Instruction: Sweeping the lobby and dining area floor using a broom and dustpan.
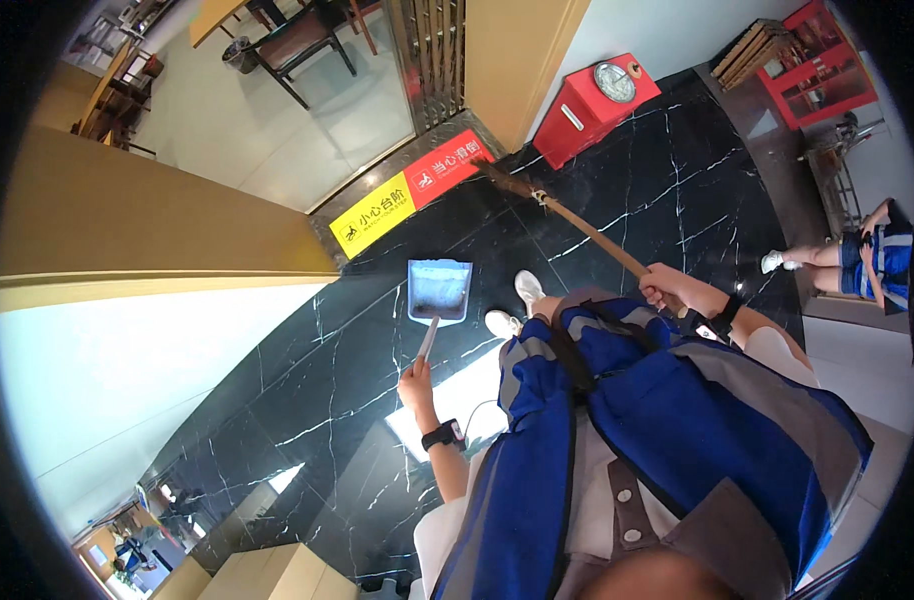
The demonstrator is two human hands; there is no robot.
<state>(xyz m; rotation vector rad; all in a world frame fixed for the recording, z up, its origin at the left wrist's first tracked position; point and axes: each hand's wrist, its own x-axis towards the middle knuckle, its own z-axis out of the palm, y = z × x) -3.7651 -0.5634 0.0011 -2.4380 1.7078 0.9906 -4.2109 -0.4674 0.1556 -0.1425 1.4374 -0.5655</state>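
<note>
My left hand (415,386) is closed round the handle of a light blue dustpan (440,285), which is at the black marbled floor with some dark bits inside its pan. In my right hand (667,287) is the wooden handle of a broom (595,236). The broom's dark brown bristles reach away from me to the red end of a floor sticker (407,193), by the doorway step. The broom head and the dustpan are well apart.
A red bin (587,115) with a metal ashtray top stands past the broom. Beyond the doorway are a chair (295,50) and a table. Another person (872,255) is at the far right. Yellowish boxes (277,575) stand at the lower left.
</note>
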